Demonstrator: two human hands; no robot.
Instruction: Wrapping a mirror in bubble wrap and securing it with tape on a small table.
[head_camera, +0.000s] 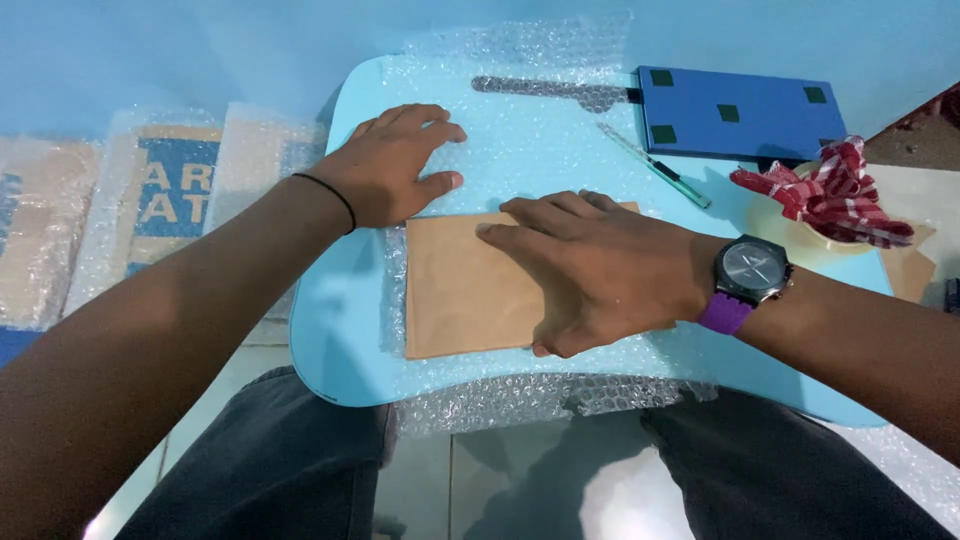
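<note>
A flat brown paper-wrapped packet (460, 290) lies on a sheet of clear bubble wrap (530, 140) spread over a light blue lap table (335, 330). My right hand (590, 270), with a dark watch on a purple strap at the wrist, presses flat on the packet, fingers pointing left. Just beyond the packet's far left corner, my left hand (395, 165) rests palm down on the bubble wrap, fingers spread; a thin black band circles that wrist. Neither hand grips anything.
A dark blue board with green squares (740, 110), a green pen (655, 165) and a black-handled blade under the wrap (550, 88) lie at the table's far side. A tape roll with red checked cloth (835, 195) sits right. Bubble-wrapped packets (150, 200) lie on the floor left.
</note>
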